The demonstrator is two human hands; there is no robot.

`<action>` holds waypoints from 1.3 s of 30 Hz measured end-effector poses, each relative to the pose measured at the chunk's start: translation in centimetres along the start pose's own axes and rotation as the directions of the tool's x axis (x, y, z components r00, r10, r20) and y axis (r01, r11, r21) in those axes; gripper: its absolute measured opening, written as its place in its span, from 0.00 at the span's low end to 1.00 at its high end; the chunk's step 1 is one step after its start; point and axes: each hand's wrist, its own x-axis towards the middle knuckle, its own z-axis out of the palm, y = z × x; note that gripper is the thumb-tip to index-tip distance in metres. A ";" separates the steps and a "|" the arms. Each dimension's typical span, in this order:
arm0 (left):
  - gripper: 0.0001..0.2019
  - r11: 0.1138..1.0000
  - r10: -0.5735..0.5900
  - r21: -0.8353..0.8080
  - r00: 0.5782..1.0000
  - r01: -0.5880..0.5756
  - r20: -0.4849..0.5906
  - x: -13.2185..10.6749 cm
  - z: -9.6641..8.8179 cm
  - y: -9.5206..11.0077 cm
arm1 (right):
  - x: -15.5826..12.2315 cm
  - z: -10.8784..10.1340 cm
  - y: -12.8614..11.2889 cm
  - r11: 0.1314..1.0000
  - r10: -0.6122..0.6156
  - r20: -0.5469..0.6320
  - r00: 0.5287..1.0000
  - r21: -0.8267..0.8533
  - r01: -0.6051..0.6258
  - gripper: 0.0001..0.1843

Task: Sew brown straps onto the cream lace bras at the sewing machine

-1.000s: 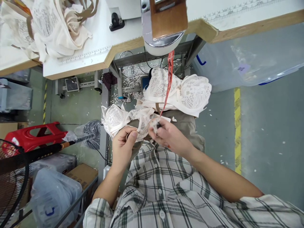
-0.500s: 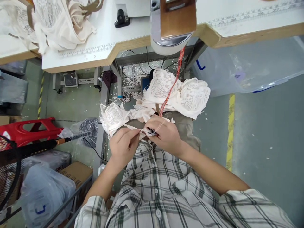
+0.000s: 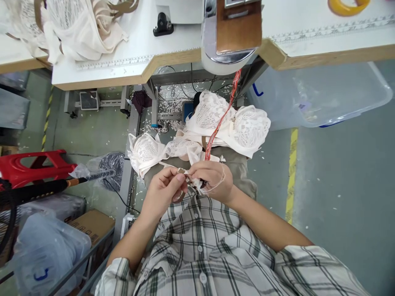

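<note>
My left hand [image 3: 162, 192] pinches a thin strap of a cream lace bra [image 3: 148, 150] that lies across my lap. Facing it, my right hand [image 3: 210, 181] is closed on the same strap end and on a small dark tool I cannot make out. A red cord [image 3: 220, 121] runs from my right hand up to the machine head [image 3: 230, 35]. A second cream lace bra [image 3: 234, 123] rests on my knees beyond the hands.
A white worktable [image 3: 129, 45] with a ruler strip spans the top, with a heap of cream garments [image 3: 70, 24] at its left. A clear plastic bin [image 3: 321, 94] stands on the right. A red stool [image 3: 33, 166], bags and a cardboard box [image 3: 92, 224] sit at left.
Both hands drew closer to my chest and together. The left hand's grip went from a bunch of lace to the thin strap end, which is pulled taut from the bra.
</note>
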 end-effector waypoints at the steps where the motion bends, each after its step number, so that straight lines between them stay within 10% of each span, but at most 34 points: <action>1: 0.14 1.000 0.006 -0.011 1.000 -0.007 -0.029 0.1 -0.1 0.0 | 0.1 0.0 0.0 1.000 0.014 0.027 1.000 0.022 -0.015 0.04; 8: 0.11 0.994 0.099 -0.020 0.973 -0.105 -0.211 0.4 -0.3 0.2 | 0.9 -1.5 -1.1 0.924 0.354 0.202 0.913 0.075 -0.374 0.10; 14: 0.11 0.990 0.091 -0.091 0.981 -0.108 -0.169 0.4 -0.2 0.8 | 1.6 -2.9 -2.9 0.605 0.567 0.580 0.585 0.189 -0.774 0.11; 16: 0.11 0.991 0.089 -0.087 0.983 -0.104 -0.159 0.3 0.0 0.8 | 2.0 -2.8 -3.3 0.530 0.573 0.613 0.543 0.228 -0.817 0.12; 39: 0.12 0.962 0.217 0.209 0.954 -0.174 -0.204 0.1 0.2 1.0 | 3.0 -2.4 -2.9 0.668 0.589 0.547 0.595 0.084 -0.739 0.16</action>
